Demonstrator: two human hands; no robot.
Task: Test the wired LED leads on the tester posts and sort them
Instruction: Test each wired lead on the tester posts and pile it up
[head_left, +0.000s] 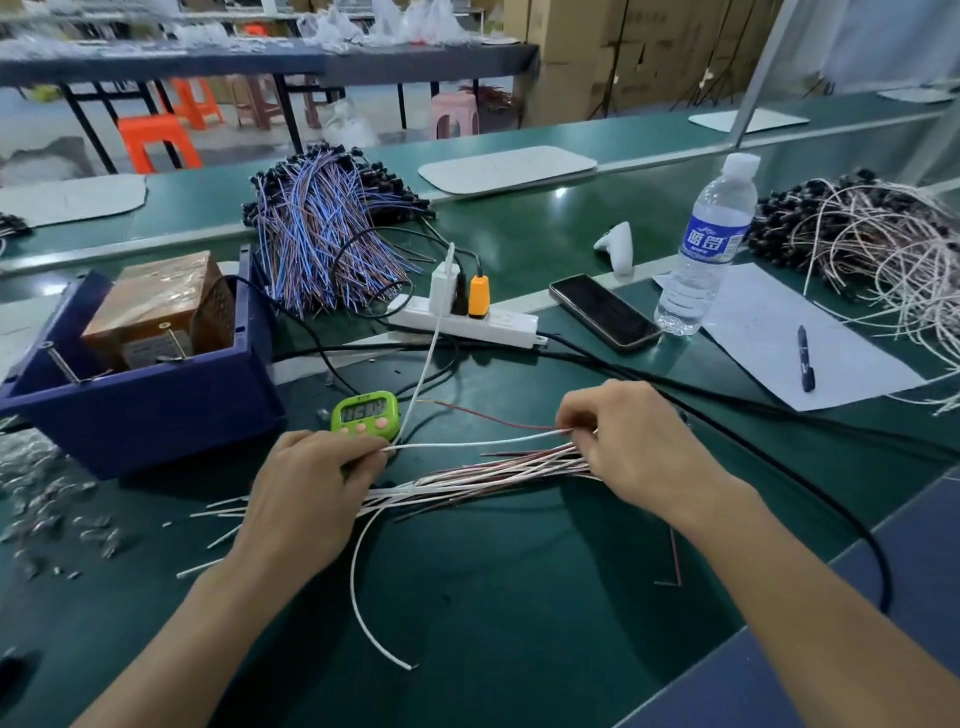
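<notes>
"Where were the hands?"
"Over the green surface (493, 597). The left hand (306, 493) pinched a white lead (483, 442), and the right hand (628, 447) gripped the bundle of leads (493, 473)."
"And the tester?"
"The blue tester box (140, 415) sat at ten o'clock from the left hand, with a green timer (365, 413) near it."

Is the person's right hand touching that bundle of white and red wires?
Touching. The head view shows the right hand with its fingers curled round one end of the wire bundle, gripping it.
</notes>
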